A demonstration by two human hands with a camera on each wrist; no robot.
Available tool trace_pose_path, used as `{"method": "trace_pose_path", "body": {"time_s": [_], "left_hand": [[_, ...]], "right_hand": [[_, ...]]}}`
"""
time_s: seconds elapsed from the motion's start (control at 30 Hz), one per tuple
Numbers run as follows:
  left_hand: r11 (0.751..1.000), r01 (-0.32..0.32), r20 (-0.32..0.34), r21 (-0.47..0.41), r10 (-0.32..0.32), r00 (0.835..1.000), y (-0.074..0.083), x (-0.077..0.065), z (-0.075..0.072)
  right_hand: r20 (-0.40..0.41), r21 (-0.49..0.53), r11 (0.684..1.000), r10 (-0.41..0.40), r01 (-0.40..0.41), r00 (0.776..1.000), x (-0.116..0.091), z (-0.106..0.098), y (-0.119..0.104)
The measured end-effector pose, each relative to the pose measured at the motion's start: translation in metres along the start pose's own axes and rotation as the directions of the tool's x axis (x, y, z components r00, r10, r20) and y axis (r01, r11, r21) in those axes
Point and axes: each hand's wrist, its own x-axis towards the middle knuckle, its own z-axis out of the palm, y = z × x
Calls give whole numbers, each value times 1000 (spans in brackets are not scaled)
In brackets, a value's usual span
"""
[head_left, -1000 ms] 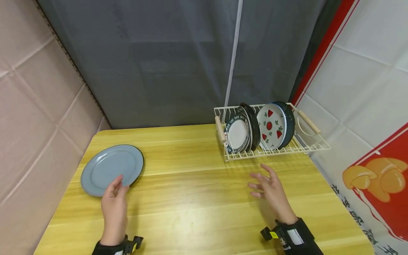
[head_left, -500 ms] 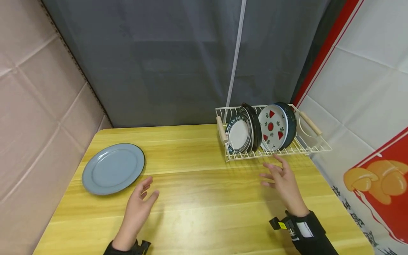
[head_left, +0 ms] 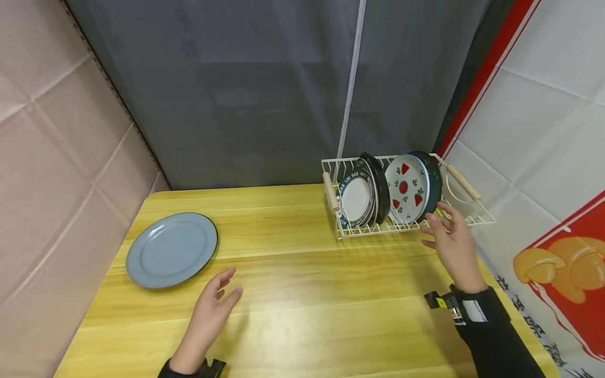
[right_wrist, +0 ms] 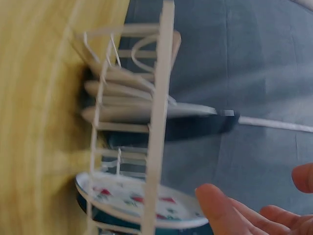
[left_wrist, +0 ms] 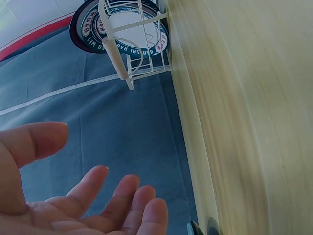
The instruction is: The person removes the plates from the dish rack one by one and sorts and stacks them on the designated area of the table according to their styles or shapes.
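My right hand (head_left: pixel 454 247) reaches up to the front right of a cream wire dish rack (head_left: pixel 373 231), fingers loosely spread. Its fingertips are right by the dark blue dish (head_left: pixel 432 184) that stands behind a white strawberry-patterned plate (head_left: pixel 405 189). Further left in the rack stand white plates with a lettered dark rim (head_left: pixel 355 199) and a dark dish (head_left: pixel 380 189). My left hand (head_left: pixel 210 312) hovers over the table, relaxed and holding nothing. Left of it lies a blue-grey oval plate (head_left: pixel 172 249), with a thin dark edge showing beneath its right side.
The rack has wooden handles (head_left: pixel 463 181) at both ends and stands at the back right of the wooden table (head_left: pixel 283 294). A grey curtain (head_left: pixel 255 105) hangs behind. Quilted pale sheeting (head_left: pixel 42 210) is on the left, a white and red printed sheet (head_left: pixel 553 157) on the right.
My left hand has moved right, away from the blue-grey plate. The right hand has moved right and forward to the rack's front edge.
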Motion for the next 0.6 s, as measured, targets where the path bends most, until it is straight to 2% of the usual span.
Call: {"method": "trace_pose_path", "body": {"time_s": [0.17, 0.27, 0.33, 0.6], "left_hand": [[1000, 7, 25, 10, -7, 1000, -2, -2, 1], [1000, 8, 25, 16, -8, 1000, -3, -4, 2], [1000, 6, 23, 16, -6, 1000, -3, -4, 2], [1000, 0, 15, 17, 0, 1000, -4, -6, 3]], "right_hand": [[-108, -136, 991, -14, -1, 994, 21, -15, 9], [-184, -258, 965, -6, -43, 983, 34, -19, 18], [-207, -309, 948, 8, -73, 978, 42, -20, 24], [-116, -388, 914, 77, -116, 990, 82, -17, 41]]}}
